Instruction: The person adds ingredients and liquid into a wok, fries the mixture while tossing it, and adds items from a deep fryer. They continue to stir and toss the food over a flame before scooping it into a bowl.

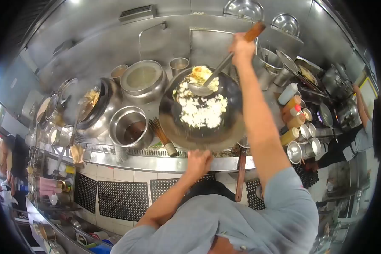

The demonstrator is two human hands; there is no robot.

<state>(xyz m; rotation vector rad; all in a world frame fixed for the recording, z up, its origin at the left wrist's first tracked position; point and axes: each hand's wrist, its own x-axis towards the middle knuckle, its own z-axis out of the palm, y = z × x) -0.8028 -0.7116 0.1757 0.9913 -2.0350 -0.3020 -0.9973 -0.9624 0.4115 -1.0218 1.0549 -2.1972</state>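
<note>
My right hand (243, 48) is wrapped around the wooden-ended handle of a metal ladle (219, 70). The ladle's bowl rests among chopped white pieces of food (203, 112) in a large dark wok (178, 127). A yellow-orange portion (200, 75), which looks like egg, lies at the far side of the wok beside the bowl. At the wok's near rim, my left hand (200, 163) is closed, its fingers curled against the edge; the exact grip is partly hidden.
Left of the wok stand a bamboo brush (160, 133), a pot of dark liquid (131, 129) and a lidded-looking round vessel (143, 78). Sauce bottles (290, 135) line the right side. A long-handled pan (241, 169) juts over the counter edge. Another person's arm (362, 106) reaches in at far right.
</note>
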